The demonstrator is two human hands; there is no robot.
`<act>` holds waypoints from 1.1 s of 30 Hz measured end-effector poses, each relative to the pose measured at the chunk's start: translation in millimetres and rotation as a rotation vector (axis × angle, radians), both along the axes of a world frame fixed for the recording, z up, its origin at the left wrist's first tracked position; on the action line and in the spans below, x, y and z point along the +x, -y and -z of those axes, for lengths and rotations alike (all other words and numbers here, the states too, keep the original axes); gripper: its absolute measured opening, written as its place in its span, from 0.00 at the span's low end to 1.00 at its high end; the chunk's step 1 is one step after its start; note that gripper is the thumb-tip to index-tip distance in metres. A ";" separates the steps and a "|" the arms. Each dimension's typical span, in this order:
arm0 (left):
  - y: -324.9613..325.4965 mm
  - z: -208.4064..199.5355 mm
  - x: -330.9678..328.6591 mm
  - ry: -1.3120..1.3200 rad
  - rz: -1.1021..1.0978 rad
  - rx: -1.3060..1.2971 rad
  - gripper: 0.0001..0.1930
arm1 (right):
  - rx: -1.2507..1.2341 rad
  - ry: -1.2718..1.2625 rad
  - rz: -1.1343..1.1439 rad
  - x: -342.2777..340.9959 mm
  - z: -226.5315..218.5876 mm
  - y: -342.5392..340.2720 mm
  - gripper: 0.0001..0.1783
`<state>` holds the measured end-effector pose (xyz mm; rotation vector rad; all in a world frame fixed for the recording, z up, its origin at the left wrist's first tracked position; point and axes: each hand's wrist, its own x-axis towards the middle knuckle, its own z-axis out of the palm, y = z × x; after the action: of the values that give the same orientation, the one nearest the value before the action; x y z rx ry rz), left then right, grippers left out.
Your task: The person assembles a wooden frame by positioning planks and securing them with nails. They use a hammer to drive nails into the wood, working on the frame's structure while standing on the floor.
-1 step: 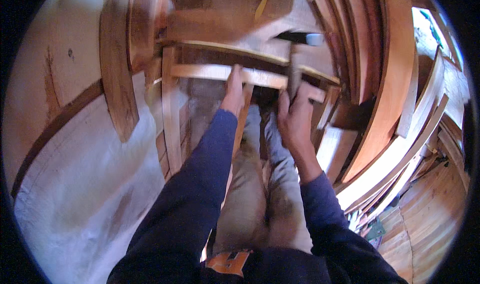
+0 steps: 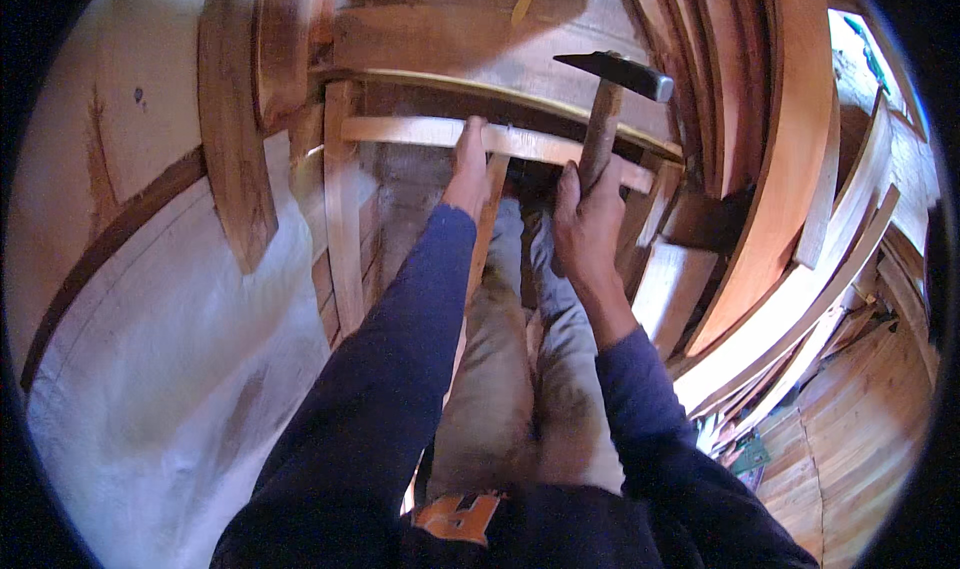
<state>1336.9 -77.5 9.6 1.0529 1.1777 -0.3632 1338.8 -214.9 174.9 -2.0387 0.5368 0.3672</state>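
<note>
My right hand (image 2: 590,219) is wrapped round the wooden handle of a hammer (image 2: 604,119). Its dark metal head is raised, with a thin tapered end to the left and a blunt face to the right. A pale wooden strip (image 2: 400,131) lies crosswise on a wooden frame, against an upright (image 2: 341,209) at the left. Closed on that strip, left of the hammer, is my left hand (image 2: 466,177); its far fingers are partly hidden. A small nail-like point (image 2: 510,127) shows on the strip between my hands, too small to be sure of.
Curved boards (image 2: 765,169) stand stacked along the right, with thinner strips (image 2: 850,259) beyond them. At the left, a brown plank (image 2: 236,119) stands beside a pale sheet (image 2: 170,339). My legs (image 2: 490,369) stretch under the frame. Wooden flooring (image 2: 850,429) shows at lower right.
The hammer, blurred and more upright before, now shows sharply with its handle leaning right. My left hand stays on the wooden strip.
</note>
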 end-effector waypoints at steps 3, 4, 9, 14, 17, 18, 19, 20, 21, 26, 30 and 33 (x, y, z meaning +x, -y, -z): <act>3.9 0.7 -7.0 -0.038 0.008 -0.028 0.21 | -0.039 -0.225 -0.409 -16.9 31.6 19.1 0.11; 5.8 11.1 -8.0 -0.132 -0.054 -0.097 0.22 | -0.040 -0.218 -0.436 -15.0 26.8 27.4 0.11; 10.8 0.6 -1.0 -0.074 -0.098 -0.137 0.17 | -0.044 -0.104 -0.165 -15.0 13.7 11.2 0.14; 4.5 19.7 -11.0 0.014 -0.037 0.017 0.20 | -0.050 -0.043 -0.213 -14.3 22.8 11.9 0.13; -6.3 12.0 -13.1 -0.105 0.011 -0.049 0.21 | 0.016 0.018 0.036 -2.6 -6.9 2.5 0.12; -5.1 20.8 -13.7 -0.076 -0.024 -0.048 0.21 | -0.015 0.040 -0.050 -10.4 3.7 4.1 0.11; 2.2 25.7 -12.6 -0.051 -0.053 -0.058 0.20 | -0.057 0.057 -0.129 -25.0 25.1 10.2 0.11; -1.0 22.2 -13.6 -0.059 -0.030 -0.053 0.19 | -0.144 -0.259 -0.448 -21.4 30.5 13.4 0.11; -3.6 21.0 -9.0 -0.055 -0.012 -0.047 0.18 | -0.140 -0.225 -0.374 -23.8 28.8 19.3 0.11; -2.4 23.0 -21.6 0.021 -0.037 -0.076 0.19 | 0.004 -0.019 0.049 -7.3 4.2 6.5 0.12; 0.3 26.7 -16.4 -0.053 0.003 -0.039 0.23 | -0.007 -0.231 -0.330 -26.1 33.5 13.6 0.12; -6.8 19.1 -13.2 0.044 0.011 -0.106 0.25 | 0.007 -0.119 -0.137 -3.6 9.5 8.2 0.13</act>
<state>1323.7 -70.8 -9.5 0.9708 1.1023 -0.4049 1335.1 -223.1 165.3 -2.0613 0.4681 0.5745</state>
